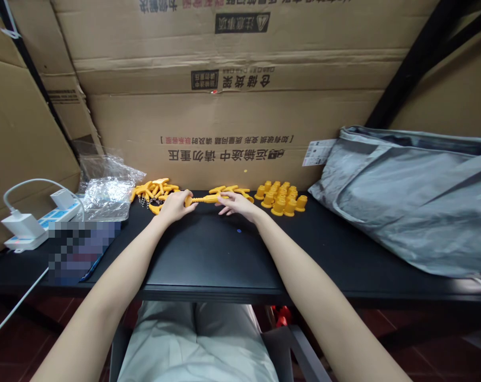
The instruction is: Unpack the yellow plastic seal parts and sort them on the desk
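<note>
A yellow plastic piece with a ribbed shaft and a thicker sleeve (206,199) stretches level between my two hands, just above the black table. My left hand (175,206) is closed round its left end. At the sleeve's right end, my right hand (242,205) grips with thumb and fingers, the lower fingers loosely bent. Beside my left hand lies a heap of yellow T-shaped handles (155,187) with small metal chains. Several more yellow T-shaped pieces (229,189) rest behind my right hand. To the right stands a group of yellow flanged caps (279,204).
A big grey bag (403,201) takes up the table's right side. On the left are clear plastic wrapping (107,191), a blurred-out flat item (83,252), and a white power strip (61,215) with cables. A cardboard wall (232,116) closes off the back.
</note>
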Tool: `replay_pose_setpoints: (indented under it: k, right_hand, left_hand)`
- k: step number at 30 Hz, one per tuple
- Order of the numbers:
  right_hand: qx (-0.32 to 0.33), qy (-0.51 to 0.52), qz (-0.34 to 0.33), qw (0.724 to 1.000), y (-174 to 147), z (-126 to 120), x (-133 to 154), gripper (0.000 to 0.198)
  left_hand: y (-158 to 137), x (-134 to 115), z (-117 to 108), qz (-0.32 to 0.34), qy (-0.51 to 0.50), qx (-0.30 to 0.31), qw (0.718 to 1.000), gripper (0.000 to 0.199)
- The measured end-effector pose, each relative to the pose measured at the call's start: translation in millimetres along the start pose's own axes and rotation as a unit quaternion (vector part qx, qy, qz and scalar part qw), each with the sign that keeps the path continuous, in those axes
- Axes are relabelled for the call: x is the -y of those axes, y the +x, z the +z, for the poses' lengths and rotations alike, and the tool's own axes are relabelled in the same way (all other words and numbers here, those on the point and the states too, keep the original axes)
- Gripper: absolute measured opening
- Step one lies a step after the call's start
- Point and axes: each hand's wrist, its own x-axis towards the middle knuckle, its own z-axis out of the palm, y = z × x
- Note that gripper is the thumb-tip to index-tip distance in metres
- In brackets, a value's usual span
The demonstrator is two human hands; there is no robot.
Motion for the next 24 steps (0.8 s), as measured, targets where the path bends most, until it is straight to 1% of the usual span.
replay_pose_setpoints:
  k: [2,3,8,19,22,24]
  right_hand:
    - [0.014,0.009,-0.016,1.000,0,-3,-3,0.051]
    - [0.018,0.012,-0.021,1.000,1,-4,-4,0.052]
    - [0.014,0.020,-0.033,0.999,5,-5,-8,0.037]
    - [0.000,0.030,-0.043,0.999,10,-3,-12,0.027]
    - [0.002,0.034,-0.045,0.998,10,-4,-12,0.031]
    - [0.013,0.040,-0.062,0.997,8,-5,-11,0.040]
  left_hand:
    - [0,1,0,-0.007,0.001,0.000,1.000,0.022]
    - [0,1,0,-0.010,0.001,-0.001,1.000,0.022]
    - [0,0,-1,-0.001,-0.003,-0.011,1.000,0.020]
    - [0,4,3,0.031,-0.023,-0.044,0.998,0.018]
    - [0,4,3,0.033,-0.027,-0.048,0.998,0.018]
    - [1,4,3,0.028,-0.029,-0.047,0.998,0.019]
